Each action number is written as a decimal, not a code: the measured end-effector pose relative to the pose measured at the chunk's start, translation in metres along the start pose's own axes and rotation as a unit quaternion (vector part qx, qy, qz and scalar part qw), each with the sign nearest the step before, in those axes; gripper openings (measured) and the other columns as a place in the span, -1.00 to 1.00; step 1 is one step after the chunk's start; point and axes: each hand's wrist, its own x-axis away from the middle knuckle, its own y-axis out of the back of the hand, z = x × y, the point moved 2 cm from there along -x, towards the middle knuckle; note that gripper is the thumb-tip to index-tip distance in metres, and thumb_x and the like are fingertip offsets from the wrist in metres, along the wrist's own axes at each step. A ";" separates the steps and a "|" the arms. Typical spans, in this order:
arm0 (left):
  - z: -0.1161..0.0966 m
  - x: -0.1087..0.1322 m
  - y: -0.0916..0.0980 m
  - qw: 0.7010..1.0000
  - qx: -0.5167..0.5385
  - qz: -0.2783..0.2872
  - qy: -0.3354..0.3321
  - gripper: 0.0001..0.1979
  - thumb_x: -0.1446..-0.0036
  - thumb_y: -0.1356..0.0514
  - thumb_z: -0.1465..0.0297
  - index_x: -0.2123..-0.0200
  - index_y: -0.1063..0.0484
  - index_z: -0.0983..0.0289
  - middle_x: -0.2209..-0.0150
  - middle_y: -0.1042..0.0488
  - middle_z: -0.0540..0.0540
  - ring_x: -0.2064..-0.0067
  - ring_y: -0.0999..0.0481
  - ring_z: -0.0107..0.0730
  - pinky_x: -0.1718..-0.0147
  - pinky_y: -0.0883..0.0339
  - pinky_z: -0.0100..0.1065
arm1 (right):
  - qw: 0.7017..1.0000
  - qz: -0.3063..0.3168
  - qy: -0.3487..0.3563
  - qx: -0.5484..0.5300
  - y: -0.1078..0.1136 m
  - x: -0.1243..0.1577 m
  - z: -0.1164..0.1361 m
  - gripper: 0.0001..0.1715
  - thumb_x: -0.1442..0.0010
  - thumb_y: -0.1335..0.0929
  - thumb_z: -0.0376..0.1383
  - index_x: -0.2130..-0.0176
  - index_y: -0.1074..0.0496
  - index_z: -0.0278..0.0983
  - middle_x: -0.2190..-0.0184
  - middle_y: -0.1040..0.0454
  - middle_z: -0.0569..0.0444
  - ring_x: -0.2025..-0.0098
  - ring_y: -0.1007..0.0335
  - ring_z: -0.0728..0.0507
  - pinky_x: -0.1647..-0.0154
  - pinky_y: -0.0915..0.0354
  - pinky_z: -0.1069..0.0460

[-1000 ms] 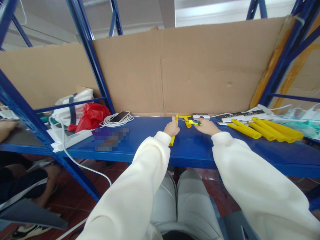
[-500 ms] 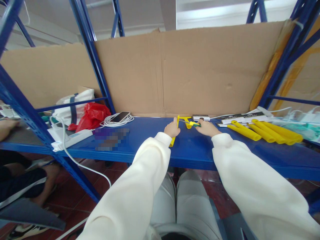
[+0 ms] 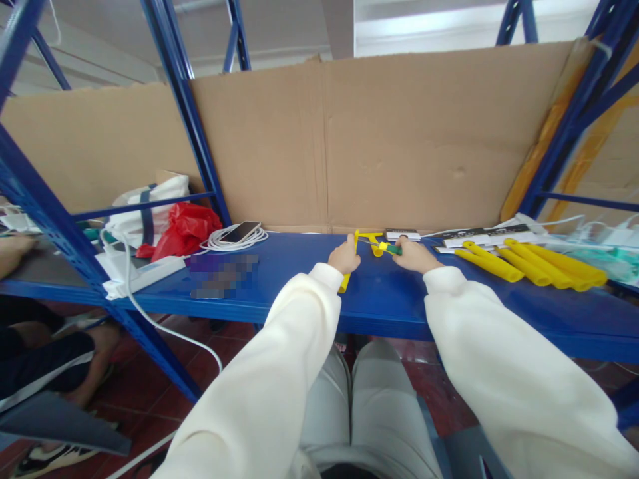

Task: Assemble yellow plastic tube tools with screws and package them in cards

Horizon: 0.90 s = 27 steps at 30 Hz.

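My left hand (image 3: 343, 257) is closed around a yellow handle-like piece (image 3: 344, 285), which sticks out above and below the fingers over the blue shelf. In my right hand (image 3: 416, 255) is a screwdriver (image 3: 393, 249) with a green and yellow handle. Its thin shaft points left toward the yellow piece; whether the tip touches it is too small to tell. Just behind the screwdriver lies a yellow T-shaped part (image 3: 370, 236) on the shelf. A small black-and-white pack (image 3: 402, 234) sits behind my right hand.
Several yellow handles (image 3: 529, 263) lie at the right, before black-and-white packs (image 3: 466, 237). Leftward are a coiled white cable (image 3: 227, 243) with a phone (image 3: 243, 231), a red bag (image 3: 190, 229) and a power strip (image 3: 154, 271). Cardboard (image 3: 399, 140) stands behind. Another person's hand (image 3: 17, 251) shows far left.
My right hand has shifted very slightly to the right, and more of the screwdriver's green handle shows. My left hand keeps its hold on the yellow piece.
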 end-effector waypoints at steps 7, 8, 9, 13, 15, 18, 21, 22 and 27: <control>0.000 -0.001 0.000 1.000 -0.015 0.004 -0.003 -0.47 -0.24 -0.08 0.49 -0.27 -0.11 0.36 -0.16 -0.47 0.44 -0.16 -0.52 0.05 -0.08 -0.35 -0.15 | 1.000 -0.017 0.010 0.018 -0.001 -0.001 0.000 -0.66 -0.18 -0.36 -0.31 0.03 -0.43 -0.31 0.07 -0.60 -0.22 0.03 -0.56 -0.28 0.14 -0.34 0.01; 0.001 -0.001 -0.001 1.000 -0.016 0.005 -0.003 -0.47 -0.24 -0.08 0.49 -0.26 -0.11 0.36 -0.16 -0.47 0.44 -0.16 -0.53 0.05 -0.07 -0.35 -0.15 | 1.000 -0.017 0.008 0.016 -0.001 -0.001 -0.001 -0.62 -0.16 -0.37 -0.33 -0.01 -0.42 -0.32 0.08 -0.61 -0.22 0.05 -0.56 -0.27 0.15 -0.34 0.02; 0.001 -0.001 -0.001 1.000 -0.017 0.005 -0.003 -0.48 -0.24 -0.08 0.49 -0.26 -0.12 0.36 -0.16 -0.47 0.44 -0.16 -0.53 0.06 -0.07 -0.35 -0.14 | 1.000 -0.016 0.005 0.013 -0.002 -0.002 -0.002 -0.57 -0.15 -0.38 -0.33 -0.03 -0.40 -0.33 0.08 -0.61 -0.22 0.06 -0.56 -0.26 0.16 -0.34 0.03; 0.001 -0.002 -0.001 1.000 -0.013 0.003 0.001 -0.50 -0.24 -0.08 0.49 -0.25 -0.13 0.34 -0.16 -0.46 0.43 -0.17 -0.52 0.04 -0.09 -0.35 -0.15 | 1.000 -0.027 0.012 -0.007 -0.004 -0.004 -0.003 -0.57 -0.17 -0.36 -0.36 -0.05 -0.40 -0.34 0.08 -0.60 -0.22 0.06 -0.56 -0.24 0.15 -0.34 0.03; 0.001 -0.002 -0.001 1.000 -0.008 0.001 0.002 -0.50 -0.24 -0.09 0.49 -0.24 -0.14 0.33 -0.17 -0.46 0.43 -0.17 -0.52 0.04 -0.09 -0.35 -0.14 | 0.999 -0.037 0.018 -0.007 -0.004 -0.004 -0.003 -0.66 -0.20 -0.34 -0.35 0.01 -0.43 -0.32 0.09 -0.61 -0.20 0.06 -0.56 -0.24 0.14 -0.34 0.03; 0.001 -0.002 -0.002 1.000 -0.001 -0.003 0.002 -0.49 -0.23 -0.10 0.50 -0.24 -0.15 0.32 -0.16 -0.47 0.42 -0.16 -0.53 0.04 -0.10 -0.35 -0.12 | 0.999 -0.041 0.021 0.007 -0.002 -0.003 -0.002 -0.72 -0.21 -0.33 -0.34 0.07 -0.46 -0.31 0.08 -0.60 -0.20 0.03 -0.55 -0.24 0.12 -0.34 0.03; 0.001 -0.002 -0.002 1.000 0.000 -0.005 -0.001 -0.48 -0.22 -0.10 0.50 -0.25 -0.15 0.32 -0.16 -0.48 0.42 -0.16 -0.53 0.05 -0.10 -0.35 -0.11 | 0.999 -0.027 0.014 0.012 -0.001 -0.001 -0.001 -0.65 -0.17 -0.36 -0.37 0.02 -0.43 -0.32 0.07 -0.60 -0.21 0.03 -0.55 -0.26 0.13 -0.33 0.03; 0.001 -0.002 -0.002 1.000 -0.001 -0.005 -0.002 -0.48 -0.22 -0.10 0.50 -0.25 -0.15 0.32 -0.16 -0.48 0.41 -0.16 -0.53 0.05 -0.10 -0.35 -0.12 | 1.000 -0.021 0.010 0.010 -0.001 0.000 -0.001 -0.62 -0.16 -0.37 -0.38 0.00 -0.42 -0.33 0.08 -0.60 -0.21 0.04 -0.55 -0.26 0.15 -0.33 0.03; 0.001 -0.002 -0.002 1.000 -0.006 -0.005 -0.001 -0.50 -0.22 -0.09 0.50 -0.23 -0.16 0.33 -0.16 -0.47 0.42 -0.16 -0.53 0.05 -0.09 -0.35 -0.11 | 1.000 -0.008 -0.003 -0.006 0.003 0.002 0.002 -0.58 -0.17 -0.36 -0.38 -0.05 -0.40 -0.34 0.06 -0.61 -0.21 0.03 -0.56 -0.26 0.16 -0.33 0.04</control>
